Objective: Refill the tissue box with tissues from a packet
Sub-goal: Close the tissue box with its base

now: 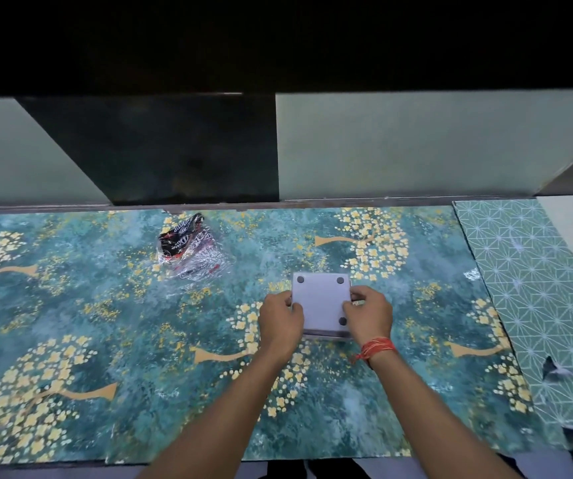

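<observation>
White tissue box, one, gripped by two hands; one packet apart.

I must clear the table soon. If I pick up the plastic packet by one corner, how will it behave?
The packet looks crumpled and see-through, so it is probably floppy and would sag from a corner. It lies rather flat, so it is likely light. Its glossy film may slip between fingers.
</observation>
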Demonstrator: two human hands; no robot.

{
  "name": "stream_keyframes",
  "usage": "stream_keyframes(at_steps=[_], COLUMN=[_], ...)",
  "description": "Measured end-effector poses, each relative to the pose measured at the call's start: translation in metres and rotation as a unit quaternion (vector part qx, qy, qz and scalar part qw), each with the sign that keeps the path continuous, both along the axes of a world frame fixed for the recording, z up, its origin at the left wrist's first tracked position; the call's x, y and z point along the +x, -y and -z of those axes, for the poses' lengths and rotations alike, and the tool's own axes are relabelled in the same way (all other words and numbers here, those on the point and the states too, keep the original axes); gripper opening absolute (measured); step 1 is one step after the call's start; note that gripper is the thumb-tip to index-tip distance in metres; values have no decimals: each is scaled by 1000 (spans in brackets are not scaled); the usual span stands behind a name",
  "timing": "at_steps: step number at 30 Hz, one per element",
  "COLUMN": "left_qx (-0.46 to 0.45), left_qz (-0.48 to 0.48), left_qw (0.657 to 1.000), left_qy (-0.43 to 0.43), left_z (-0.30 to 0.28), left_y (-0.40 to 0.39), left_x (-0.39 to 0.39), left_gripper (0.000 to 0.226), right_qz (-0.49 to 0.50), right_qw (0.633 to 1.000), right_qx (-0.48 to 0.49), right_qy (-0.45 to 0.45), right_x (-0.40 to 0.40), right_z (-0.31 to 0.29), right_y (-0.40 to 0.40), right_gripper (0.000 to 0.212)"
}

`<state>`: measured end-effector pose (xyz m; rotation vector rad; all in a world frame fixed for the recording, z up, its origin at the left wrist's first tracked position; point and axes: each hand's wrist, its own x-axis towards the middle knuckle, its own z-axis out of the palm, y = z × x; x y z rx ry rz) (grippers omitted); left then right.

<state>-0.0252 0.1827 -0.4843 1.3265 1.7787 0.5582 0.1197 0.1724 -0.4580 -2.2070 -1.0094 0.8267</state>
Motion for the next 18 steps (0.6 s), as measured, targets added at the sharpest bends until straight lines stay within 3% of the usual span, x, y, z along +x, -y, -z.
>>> stream_keyframes(at_steps=[18], left_qx=[-23], left_qz=[41], left_qw=[999], left_qy=[-3], left_z=[-8], left_y=[5], left_x=[7], left_gripper=[19], right_qz=[-21], right_qw=[997], right_qx=[-60], right_qy=[33], right_x=[16], right_z=[5], right_y=[3], right_gripper=[21])
